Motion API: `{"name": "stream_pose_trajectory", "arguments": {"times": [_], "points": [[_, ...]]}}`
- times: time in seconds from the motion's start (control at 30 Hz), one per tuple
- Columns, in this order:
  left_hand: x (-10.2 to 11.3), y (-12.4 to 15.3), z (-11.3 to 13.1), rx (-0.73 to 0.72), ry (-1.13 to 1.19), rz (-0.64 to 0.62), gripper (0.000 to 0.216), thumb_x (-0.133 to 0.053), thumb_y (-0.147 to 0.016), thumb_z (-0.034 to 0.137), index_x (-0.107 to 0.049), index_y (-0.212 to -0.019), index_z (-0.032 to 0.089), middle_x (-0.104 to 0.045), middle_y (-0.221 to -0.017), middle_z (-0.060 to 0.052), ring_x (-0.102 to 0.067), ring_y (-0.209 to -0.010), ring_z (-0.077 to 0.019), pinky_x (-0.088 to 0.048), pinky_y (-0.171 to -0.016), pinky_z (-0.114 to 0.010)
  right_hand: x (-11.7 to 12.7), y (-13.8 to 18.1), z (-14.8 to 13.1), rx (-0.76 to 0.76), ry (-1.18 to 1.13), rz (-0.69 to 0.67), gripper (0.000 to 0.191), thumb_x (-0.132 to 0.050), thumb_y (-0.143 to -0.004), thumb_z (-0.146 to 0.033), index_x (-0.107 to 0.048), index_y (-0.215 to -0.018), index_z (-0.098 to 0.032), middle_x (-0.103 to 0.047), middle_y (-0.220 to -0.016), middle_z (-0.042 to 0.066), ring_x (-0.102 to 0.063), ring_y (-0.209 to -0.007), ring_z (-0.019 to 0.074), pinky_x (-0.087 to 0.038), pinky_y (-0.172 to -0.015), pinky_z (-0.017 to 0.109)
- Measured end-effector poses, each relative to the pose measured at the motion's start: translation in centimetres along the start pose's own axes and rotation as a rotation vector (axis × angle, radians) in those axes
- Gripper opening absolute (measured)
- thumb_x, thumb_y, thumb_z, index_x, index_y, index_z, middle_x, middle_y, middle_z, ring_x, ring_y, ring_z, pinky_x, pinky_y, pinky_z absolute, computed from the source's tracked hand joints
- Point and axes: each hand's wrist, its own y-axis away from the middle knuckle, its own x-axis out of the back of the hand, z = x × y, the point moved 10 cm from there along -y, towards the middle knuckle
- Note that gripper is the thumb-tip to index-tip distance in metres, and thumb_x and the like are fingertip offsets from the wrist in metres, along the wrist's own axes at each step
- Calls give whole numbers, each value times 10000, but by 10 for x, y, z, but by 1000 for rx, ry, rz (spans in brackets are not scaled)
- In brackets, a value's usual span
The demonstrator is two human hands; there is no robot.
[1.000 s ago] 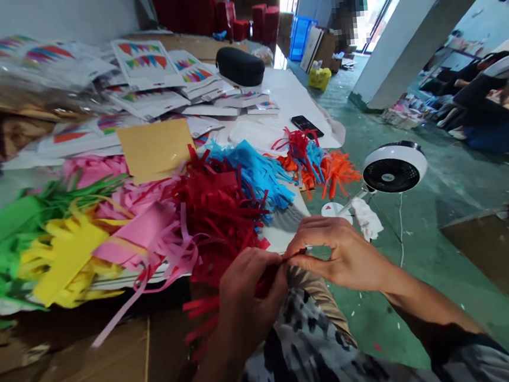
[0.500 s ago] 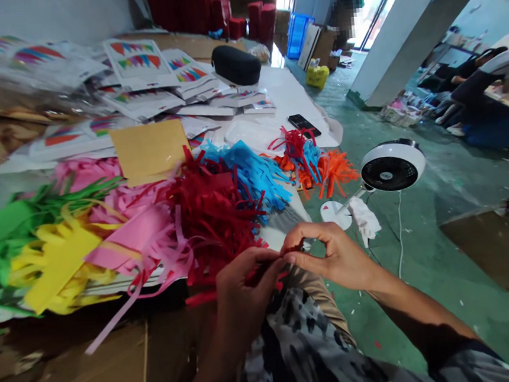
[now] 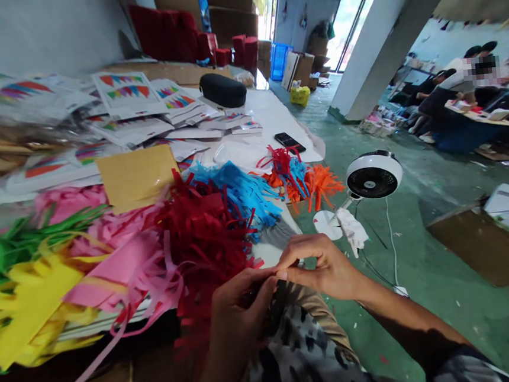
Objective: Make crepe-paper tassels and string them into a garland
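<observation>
My left hand and my right hand meet above my lap, fingertips pinched together. Between them is a piece of red tassel paper, mostly hidden by the fingers. Blurred red fringe shows left of my left hand; whether it joins the held piece I cannot tell. Just beyond lies a heap of dark red fringed paper. Blue fringed paper sits behind it, with pink fringed paper, yellow fringed paper and green fringed paper to the left.
Orange tassels lie by a phone. A yellow-brown card rests on the pile. Behind are printed bunting packs and a black case. A fan stands at right. Other people work around a far table.
My view has tilted up and turned slightly, so the table's things appear lower and further left. Both hands stay pinched together; less red shows between the fingers.
</observation>
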Motion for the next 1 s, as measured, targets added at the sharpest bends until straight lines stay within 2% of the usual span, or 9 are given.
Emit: {"name": "stream_pose_trajectory", "arguments": {"times": [0.13,0.23,0.37,0.6,0.7,0.8,0.9,1.0], "points": [[-2,2,-2,46,10,-51,161,-705,-916,329,-802,-907,201,-778,-786,-17,-716,-726,-167,-537,-656,-217,0,0,-7,53,-2,42,145,-756,-948,-369,-821,-918,-244,-748,-814,27,-645,-718,140,-485,-659,268],[-3,3,1,24,35,-80,191,-693,-922,339,-763,-819,194,-726,-697,4,-665,-658,-141,-501,-628,-203,-4,-3,-12,81,-67,49,168,-792,-915,-394,-808,-884,-230,-730,-808,26,-635,-729,139,-487,-662,263],[-3,5,6,-8,43,-115,286,-664,-947,356,-715,-728,179,-675,-663,6,-621,-631,-124,-458,-607,-195,-11,-4,-2,-39,-276,-16,256,-819,-881,-432,-768,-813,-190,-705,-779,21,-618,-696,128,-472,-629,244],[-5,10,1,54,55,-194,350,-626,-976,425,-664,-736,173,-617,-618,12,-531,-547,-100,-376,-517,-190,7,5,11,-104,-400,177,206,-836,-866,-387,-763,-860,-195,-690,-807,17,-597,-734,130,-470,-660,239],[-4,7,-4,78,73,-168,372,-594,-992,442,-631,-733,177,-584,-598,25,-508,-532,-96,-363,-509,-190,-11,4,15,-142,-464,92,263,-834,-858,-442,-765,-932,-200,-701,-876,18,-596,-739,125,-471,-644,229],[-6,1,-7,75,62,-151,320,-597,-985,443,-654,-811,180,-625,-694,16,-560,-624,-111,-402,-567,-191,-24,1,12,-129,-401,12,289,-772,-917,-452,-775,-820,-180,-696,-881,38,-606,-762,128,-464,-627,220],[-12,-3,-17,84,-3,-170,317,-554,-997,438,-648,-840,180,-627,-713,18,-557,-632,-117,-410,-569,-199,-12,-8,21,-149,-338,74,314,-701,-974,-456,-791,-844,-186,-695,-829,35,-606,-678,111,-485,-620,223],[-8,-7,-29,55,-170,-118,311,-519,-1008,396,-635,-816,180,-616,-679,19,-566,-607,-125,-419,-566,-217,22,-30,38,-199,-347,218,311,-666,-986,-501,-786,-963,-214,-698,-758,11,-648,-613,125,-557,-650,264]]}}
